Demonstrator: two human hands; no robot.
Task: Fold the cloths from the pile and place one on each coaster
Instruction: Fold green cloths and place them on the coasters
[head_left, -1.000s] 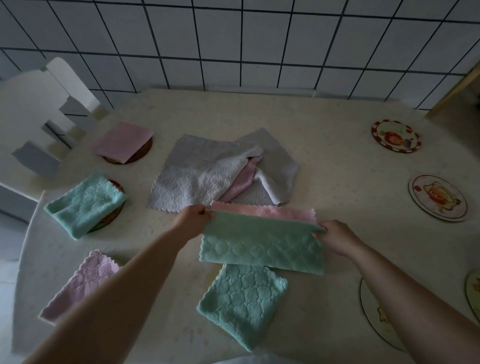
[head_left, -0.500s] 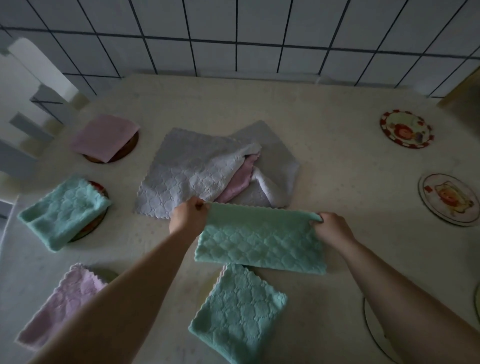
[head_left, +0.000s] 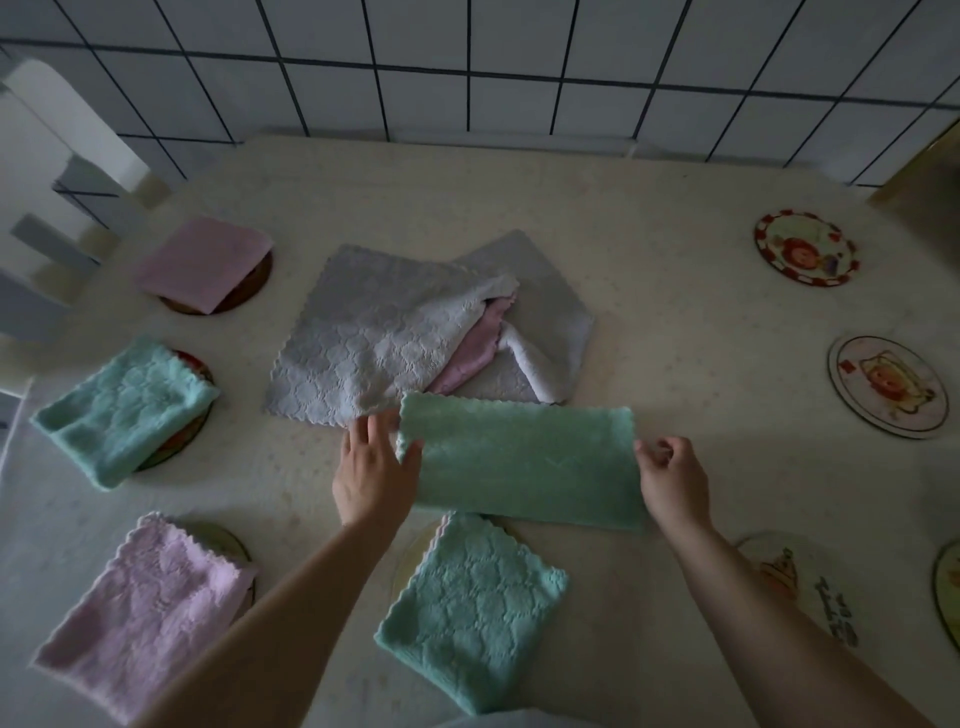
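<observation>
A green cloth (head_left: 524, 462), folded once into a long strip, lies flat on the table (head_left: 649, 312) in front of me. My left hand (head_left: 374, 467) touches its left end with straight fingers. My right hand (head_left: 672, 480) sits at its right edge with fingers curled; whether it pinches the edge is unclear. Behind the strip is the pile (head_left: 395, 332) of grey cloths with a pink one tucked in. Folded cloths cover coasters: pink (head_left: 205, 262), teal (head_left: 124, 410), lilac (head_left: 140, 613), teal (head_left: 467, 608).
Bare picture coasters lie on the right: a red-rimmed coaster (head_left: 805, 247), a pale coaster (head_left: 888, 387), a near coaster (head_left: 800, 577) by my right forearm, and an edge coaster (head_left: 948, 587). A white chair (head_left: 57, 156) stands at the left. A tiled wall backs the table.
The green cloth's pink underside has been folded out of sight and the strip laid flat on the table. My left hand has let go of the corner and straightened its fingers.
</observation>
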